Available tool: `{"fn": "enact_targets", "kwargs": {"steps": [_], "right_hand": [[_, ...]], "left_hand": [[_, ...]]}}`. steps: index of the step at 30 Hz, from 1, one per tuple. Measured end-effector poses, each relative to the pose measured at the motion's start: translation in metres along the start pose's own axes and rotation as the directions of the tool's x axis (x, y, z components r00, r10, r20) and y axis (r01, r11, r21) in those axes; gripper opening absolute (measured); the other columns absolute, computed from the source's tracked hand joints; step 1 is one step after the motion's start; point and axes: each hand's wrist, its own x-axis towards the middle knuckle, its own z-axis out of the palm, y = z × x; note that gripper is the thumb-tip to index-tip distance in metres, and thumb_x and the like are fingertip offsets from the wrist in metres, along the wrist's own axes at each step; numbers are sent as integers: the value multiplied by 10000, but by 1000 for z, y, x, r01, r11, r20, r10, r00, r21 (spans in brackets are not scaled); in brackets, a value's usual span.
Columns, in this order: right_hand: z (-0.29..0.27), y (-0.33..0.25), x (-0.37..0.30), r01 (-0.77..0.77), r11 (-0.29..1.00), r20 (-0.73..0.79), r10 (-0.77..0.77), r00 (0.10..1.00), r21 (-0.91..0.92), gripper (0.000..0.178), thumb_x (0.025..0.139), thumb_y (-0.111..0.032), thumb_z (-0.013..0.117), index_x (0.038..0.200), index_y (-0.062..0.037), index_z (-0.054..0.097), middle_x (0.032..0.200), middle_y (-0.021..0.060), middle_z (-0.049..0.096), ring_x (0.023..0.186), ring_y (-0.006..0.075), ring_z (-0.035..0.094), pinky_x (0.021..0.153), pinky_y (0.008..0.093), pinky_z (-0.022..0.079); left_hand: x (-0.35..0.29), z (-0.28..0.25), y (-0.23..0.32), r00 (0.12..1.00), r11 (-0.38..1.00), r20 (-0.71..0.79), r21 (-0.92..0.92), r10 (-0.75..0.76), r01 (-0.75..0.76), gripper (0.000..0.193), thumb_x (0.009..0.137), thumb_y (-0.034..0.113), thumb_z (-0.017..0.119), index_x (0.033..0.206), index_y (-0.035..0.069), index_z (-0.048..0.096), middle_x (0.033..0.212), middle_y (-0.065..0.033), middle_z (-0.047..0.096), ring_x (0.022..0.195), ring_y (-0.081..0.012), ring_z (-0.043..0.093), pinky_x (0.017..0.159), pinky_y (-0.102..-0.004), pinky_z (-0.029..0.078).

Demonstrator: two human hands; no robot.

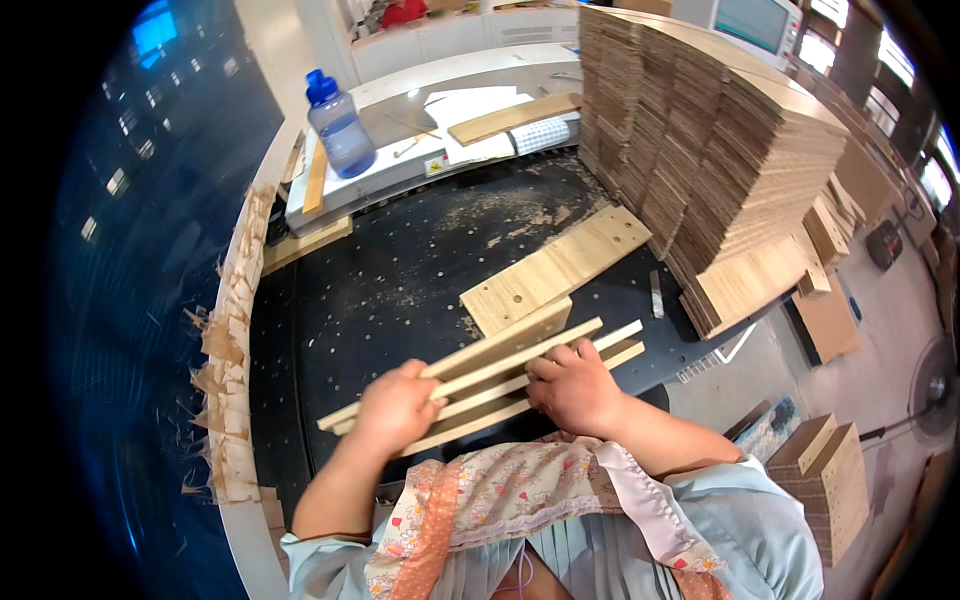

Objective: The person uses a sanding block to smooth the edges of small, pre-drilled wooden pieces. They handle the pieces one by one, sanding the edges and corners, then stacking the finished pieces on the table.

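Several plywood boards (505, 365) stand on their long edges side by side, close in front of me on the black table. My left hand (396, 406) grips them near their left end, with its fingers curled over the top edges. Further right, my right hand (574, 388) has its fingers bent over the nearer boards. The boards fan slightly apart, with gaps between some of them. Just beyond them a wide plywood board (560, 268) with drilled holes lies flat on the black perforated table (370, 290).
A tall stack of plywood boards (690, 130) rises at the right rear. A blue-capped water bottle (345, 135) and papers (490, 105) occupy a white ledge. Ragged tape (215, 380) hangs along the left edge. More boards (830, 490) stand at the lower right, near a fan (934, 385).
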Motion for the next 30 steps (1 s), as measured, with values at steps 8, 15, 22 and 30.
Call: {"fn": "enact_targets", "kwargs": {"steps": [8,15,22,30], "right_hand": [[19,7,-18,49,996,-138,-38,990,78,284,743,-192,673,1006,-96,626,1307,116,492,1330,342,379,1069,565,312],[12,3,31,5,997,166,-18,986,80,843,712,-253,794,1424,-86,374,1464,189,360,1402,368,289,1081,655,244],[49,9,38,-13,999,292,4,956,30,799,685,-289,810,1373,-97,452,1459,154,371,1405,346,287,1058,678,262],[44,12,34,-13,996,294,-14,956,90,604,758,-200,705,1317,-152,481,1470,143,365,1402,348,291,1050,696,242]], "left_hand": [[4,32,13,994,995,-53,4,98,-98,715,723,408,774,1280,26,536,1390,-207,427,1282,-404,410,1063,-485,335],[1,50,14,997,998,-28,14,-67,67,987,607,411,850,1415,68,399,1335,-177,451,1271,-346,401,1049,-508,294],[27,38,-5,980,965,84,210,-178,157,1204,508,431,898,1491,98,288,1536,-226,251,1458,-377,155,1163,-556,102],[60,39,-46,878,945,401,-84,-259,317,1376,473,499,902,1549,186,104,1559,-243,193,1452,-394,179,1155,-577,133]]}}
